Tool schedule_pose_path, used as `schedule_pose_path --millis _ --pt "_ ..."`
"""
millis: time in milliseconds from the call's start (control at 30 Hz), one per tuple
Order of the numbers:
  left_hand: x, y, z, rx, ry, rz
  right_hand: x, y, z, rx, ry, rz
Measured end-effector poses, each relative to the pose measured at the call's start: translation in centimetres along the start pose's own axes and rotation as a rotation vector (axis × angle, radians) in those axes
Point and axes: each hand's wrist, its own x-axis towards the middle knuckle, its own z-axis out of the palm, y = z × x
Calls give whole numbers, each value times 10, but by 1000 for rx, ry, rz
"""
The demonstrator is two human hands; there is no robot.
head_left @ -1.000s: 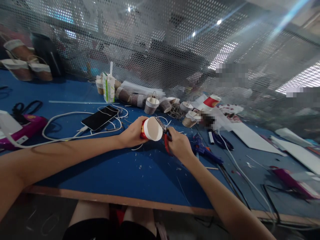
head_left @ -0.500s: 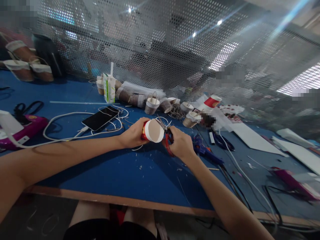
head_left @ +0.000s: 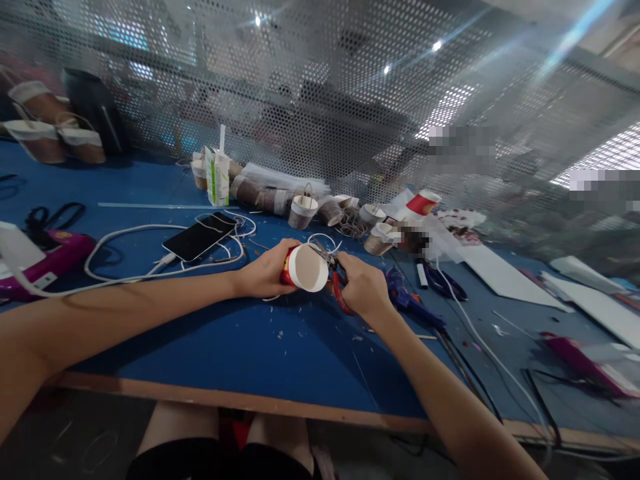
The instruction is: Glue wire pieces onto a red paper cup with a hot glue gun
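The left hand [head_left: 267, 270] is grasping the red and white paper cup [head_left: 310, 268] by its side, and the mouth of the cup is turned to the person. The right hand [head_left: 365, 283] is closed around the handles of the red-handled scissors [head_left: 343, 293], whose blades are at about one to two o'clock of the cup's rim. The blades are small and a little blurred in this view, so it is perhaps not certain whether they bite the paper or only lie beside it.

For good work at the rim, the left hand should hold the wall firmly but not squeeze it, because thin paper may easily bend out of round. Short bites with the blades along the edge would be safer than one long bite, and turning the cup would suit better than twisting the wrist. The left fingertips should be away from the blade line, on the nine o'clock side.

As for writing, the cup has yellow marks on red, which cannot be read. The drink carton [head_left: 219, 179], at ten o'clock from the cup, has green panels with print too small to read. The magenta device [head_left: 60, 257], at nine o'clock, bears a yellow emblem, but no brand name is legible
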Motion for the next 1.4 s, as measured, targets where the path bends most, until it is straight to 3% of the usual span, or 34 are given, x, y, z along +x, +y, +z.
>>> schedule_pose_path --millis 200,367,467,733,933,1400 --pt "6 11 -6 -159 -65 -51 2 4 7 66 80 49" --pt "8 15 -7 -423 -129 -282 5 7 1 15 31 41" --pt "9 13 -7 -509 -164 -339 6 6 -4 -29 0 14" --pt "12 11 -9 -426 -198 -355 7 1 -11 -132 -37 53" --pt "11 9 -8 -341 -142 -323 7 2 -14 -140 -65 53" --pt "11 11 -10 -314 -178 -332 7 5 -7 -31 -104 26"
